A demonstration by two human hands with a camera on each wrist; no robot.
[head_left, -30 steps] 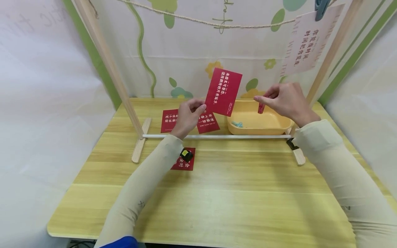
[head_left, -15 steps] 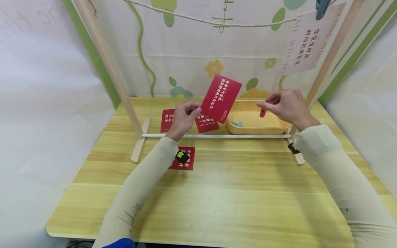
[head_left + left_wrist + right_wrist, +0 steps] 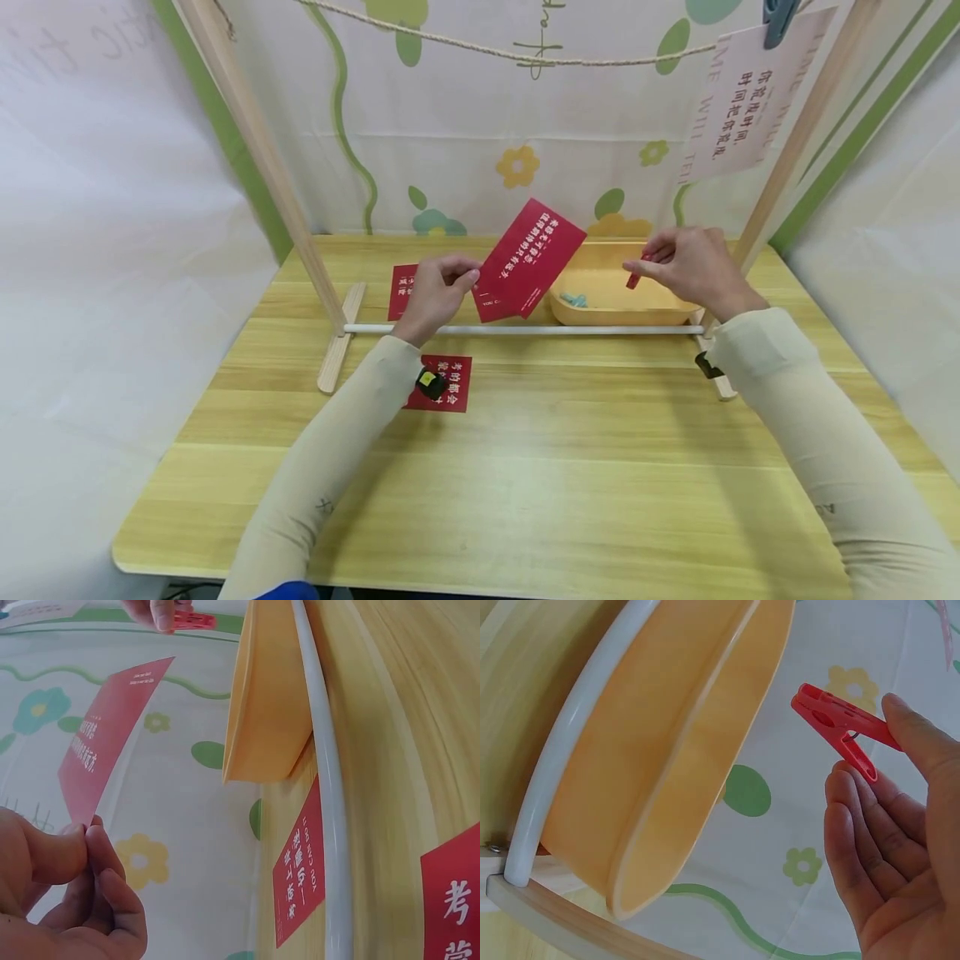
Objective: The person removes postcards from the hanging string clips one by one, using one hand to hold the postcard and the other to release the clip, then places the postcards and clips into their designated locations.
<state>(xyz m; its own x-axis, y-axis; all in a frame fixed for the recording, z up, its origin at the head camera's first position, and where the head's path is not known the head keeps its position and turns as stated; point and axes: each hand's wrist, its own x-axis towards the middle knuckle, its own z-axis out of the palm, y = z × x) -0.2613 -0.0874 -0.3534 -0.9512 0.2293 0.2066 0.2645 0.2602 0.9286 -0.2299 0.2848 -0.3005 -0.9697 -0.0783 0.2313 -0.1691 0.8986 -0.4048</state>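
Observation:
My left hand (image 3: 437, 293) pinches a red card (image 3: 532, 257) with white writing by its lower left corner, and the card tilts in the air. In the left wrist view thumb and fingertips meet on the card's (image 3: 112, 735) edge. On the other side, my right hand (image 3: 697, 268) holds a red clothespin (image 3: 637, 273) above the yellow basin (image 3: 622, 317). The right wrist view shows the clothespin's (image 3: 840, 724) two handle ends between thumb and fingertips. Card and clothespin are apart. Behind the held card another red card (image 3: 491, 308) lies partly hidden on the table.
A wooden frame (image 3: 281, 183) with a white crossbar (image 3: 540, 331) stands on the table (image 3: 540, 467). A rope (image 3: 450, 42) spans it above, where a blue-grey clothespin (image 3: 780, 21) holds a pale card (image 3: 757, 100). More red cards lie at left (image 3: 402, 287) and in front (image 3: 453, 392). Light-blue clothespins (image 3: 573, 300) lie in the basin.
My left hand has moved left and down with the red card, which has turned to a steeper tilt. My right hand has sunk a little with the red clothespin.

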